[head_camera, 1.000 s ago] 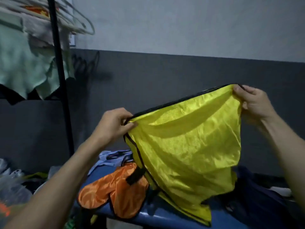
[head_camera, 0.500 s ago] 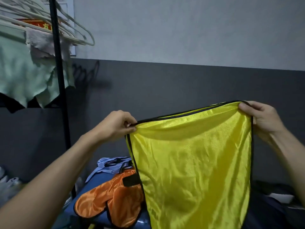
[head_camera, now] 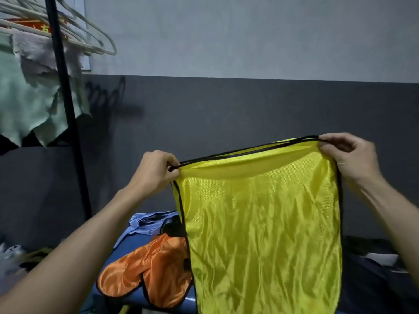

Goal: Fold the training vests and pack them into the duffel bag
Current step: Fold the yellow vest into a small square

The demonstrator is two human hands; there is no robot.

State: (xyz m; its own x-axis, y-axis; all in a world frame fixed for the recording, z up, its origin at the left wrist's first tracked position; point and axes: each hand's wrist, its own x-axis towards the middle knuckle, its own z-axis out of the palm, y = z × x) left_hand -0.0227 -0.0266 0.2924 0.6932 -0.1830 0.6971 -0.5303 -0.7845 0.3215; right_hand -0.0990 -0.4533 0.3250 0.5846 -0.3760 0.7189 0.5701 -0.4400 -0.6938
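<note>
Since a second ago the yellow vest (head_camera: 260,227) has gone from a slack, bunched drape to a flat sheet hanging straight down, its top edge now pulled nearly level between my hands. Both hands hold it up in front of me, well above the table.

Nearest, my left hand (head_camera: 152,173) pinches the top left corner, fingers curled round the black trim. My right hand (head_camera: 349,155) grips the top right corner the same way, thumb and fingers closed on the trim, a little higher than the left. The vest's black edging runs down both sides, and its lower end drops out of view at the bottom.

Behind and below it, on the blue table (head_camera: 127,243), lies the orange vest (head_camera: 145,270), crumpled, black-edged, its right part hidden by the yellow one. Just beyond that, farther left on the table, is a pale blue vest (head_camera: 147,223) in a loose heap. To the right, behind the yellow sheet, sits something dark (head_camera: 367,279); I cannot tell whether it is the duffel bag.

Far left stands a black rack pole (head_camera: 65,109) with white hangers (head_camera: 95,39) and greenish cloths (head_camera: 25,105) hanging from it. Farthest is the wall (head_camera: 226,109), grey below and pale above.
</note>
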